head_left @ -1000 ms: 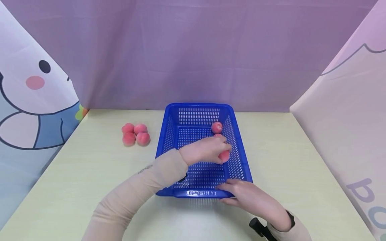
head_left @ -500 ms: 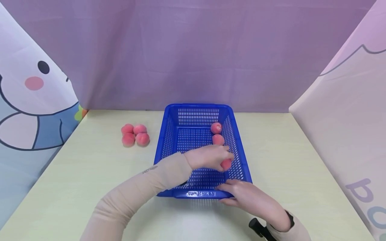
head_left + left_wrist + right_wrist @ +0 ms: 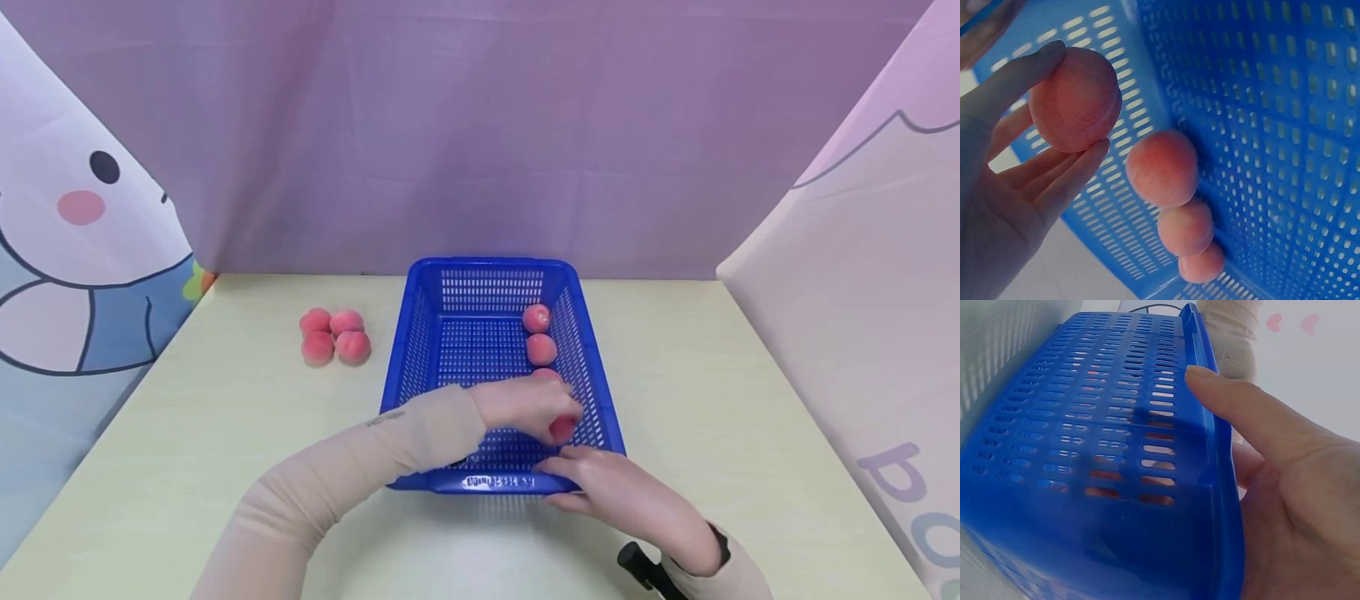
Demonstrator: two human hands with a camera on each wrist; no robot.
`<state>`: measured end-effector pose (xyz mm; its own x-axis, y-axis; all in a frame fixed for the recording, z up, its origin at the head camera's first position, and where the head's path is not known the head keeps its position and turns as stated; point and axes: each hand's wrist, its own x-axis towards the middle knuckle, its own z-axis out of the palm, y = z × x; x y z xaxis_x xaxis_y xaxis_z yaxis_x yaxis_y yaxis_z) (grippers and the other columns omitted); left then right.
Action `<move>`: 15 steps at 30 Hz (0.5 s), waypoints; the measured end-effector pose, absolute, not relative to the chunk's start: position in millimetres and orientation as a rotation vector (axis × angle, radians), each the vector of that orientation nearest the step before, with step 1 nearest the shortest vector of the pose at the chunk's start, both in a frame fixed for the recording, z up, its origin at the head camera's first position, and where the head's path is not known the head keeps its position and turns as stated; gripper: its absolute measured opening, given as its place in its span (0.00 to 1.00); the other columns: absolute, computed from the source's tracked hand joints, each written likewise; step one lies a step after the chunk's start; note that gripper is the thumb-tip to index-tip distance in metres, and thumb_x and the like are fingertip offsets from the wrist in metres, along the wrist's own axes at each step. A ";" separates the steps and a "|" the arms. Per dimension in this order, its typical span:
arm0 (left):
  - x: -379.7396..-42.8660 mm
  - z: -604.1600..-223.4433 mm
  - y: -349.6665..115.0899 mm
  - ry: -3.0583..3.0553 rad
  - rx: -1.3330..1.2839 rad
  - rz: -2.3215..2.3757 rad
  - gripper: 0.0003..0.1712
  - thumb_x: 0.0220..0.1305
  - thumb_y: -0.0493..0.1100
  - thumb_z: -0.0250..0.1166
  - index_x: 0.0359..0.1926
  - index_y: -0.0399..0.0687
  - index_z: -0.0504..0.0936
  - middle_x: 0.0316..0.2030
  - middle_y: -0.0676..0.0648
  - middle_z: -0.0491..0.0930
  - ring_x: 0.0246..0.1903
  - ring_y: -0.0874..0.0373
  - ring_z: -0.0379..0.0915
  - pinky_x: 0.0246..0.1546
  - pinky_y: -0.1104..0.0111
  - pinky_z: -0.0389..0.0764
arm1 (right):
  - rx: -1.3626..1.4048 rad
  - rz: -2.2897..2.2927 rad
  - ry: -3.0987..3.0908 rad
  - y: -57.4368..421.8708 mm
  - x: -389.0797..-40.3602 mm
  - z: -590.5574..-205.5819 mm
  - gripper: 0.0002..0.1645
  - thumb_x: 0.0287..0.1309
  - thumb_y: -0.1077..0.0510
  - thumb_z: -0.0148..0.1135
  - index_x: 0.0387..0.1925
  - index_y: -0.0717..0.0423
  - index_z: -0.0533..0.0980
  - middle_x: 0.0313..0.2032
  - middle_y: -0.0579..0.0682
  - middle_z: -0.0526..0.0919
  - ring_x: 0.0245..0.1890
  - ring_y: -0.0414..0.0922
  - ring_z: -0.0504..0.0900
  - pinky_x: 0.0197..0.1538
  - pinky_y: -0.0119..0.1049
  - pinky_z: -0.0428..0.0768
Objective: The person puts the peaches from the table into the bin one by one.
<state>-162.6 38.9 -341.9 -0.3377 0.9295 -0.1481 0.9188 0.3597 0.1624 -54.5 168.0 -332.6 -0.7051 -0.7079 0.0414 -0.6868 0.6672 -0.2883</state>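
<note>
My left hand (image 3: 528, 404) is inside the blue plastic basket (image 3: 393, 358), near its right wall. It grips a peach (image 3: 1075, 100) between thumb and fingers, held above the basket floor in the left wrist view. Beyond it, three peaches (image 3: 1163, 169) lie in a row along that wall; in the head view the nearest of them is mostly covered by the hand. My right hand (image 3: 607, 483) holds the basket's near rim at the right corner, thumb on one side of the rim (image 3: 1225, 487) and fingers on the other.
Several more peaches (image 3: 335, 336) sit grouped on the pale table (image 3: 262, 433), left of the basket. A purple cloth backdrop (image 3: 480, 133) rises behind the table. A black device (image 3: 647, 567) is strapped at the right wrist.
The left hand has moved toward the near end of the basket with its peach. A third peach in the row now shows partly behind it. The right hand has stayed on the rim.
</note>
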 end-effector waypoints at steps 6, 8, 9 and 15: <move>-159.7 -348.6 41.9 2.357 1.603 0.098 0.10 0.50 0.45 0.65 0.36 0.52 0.80 0.28 0.55 0.74 0.29 0.65 0.69 0.33 0.81 0.70 | -1.173 -0.451 2.787 168.2 -54.1 -332.4 0.16 0.52 0.51 0.58 0.41 0.55 0.76 0.36 0.45 0.79 0.36 0.40 0.77 0.40 0.33 0.76; -159.1 -350.1 42.4 2.349 1.599 0.102 0.07 0.50 0.44 0.65 0.33 0.52 0.80 0.27 0.56 0.73 0.28 0.66 0.68 0.31 0.81 0.70 | -1.173 -0.454 2.786 167.9 -53.8 -332.2 0.16 0.52 0.52 0.59 0.41 0.55 0.76 0.36 0.46 0.79 0.37 0.40 0.77 0.40 0.33 0.76; -159.1 -351.2 42.8 2.347 1.597 0.106 0.07 0.50 0.44 0.65 0.33 0.52 0.79 0.26 0.56 0.73 0.27 0.66 0.68 0.31 0.81 0.69 | -1.172 -0.455 2.785 167.7 -53.6 -332.1 0.16 0.52 0.52 0.59 0.41 0.55 0.76 0.36 0.46 0.79 0.37 0.40 0.77 0.40 0.33 0.76; -158.4 -354.1 44.2 2.323 1.586 0.114 0.06 0.50 0.44 0.65 0.31 0.52 0.79 0.25 0.56 0.74 0.25 0.66 0.68 0.28 0.82 0.69 | -1.170 -0.458 2.790 167.7 -53.3 -332.9 0.15 0.51 0.52 0.59 0.41 0.54 0.76 0.35 0.45 0.79 0.36 0.39 0.76 0.40 0.33 0.76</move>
<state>-158.4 44.2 -354.1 -0.3293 0.9183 -0.2200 0.8922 0.3788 0.2458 -53.3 167.7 -332.9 -0.7046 -0.7084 0.0404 -0.6841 0.6631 -0.3037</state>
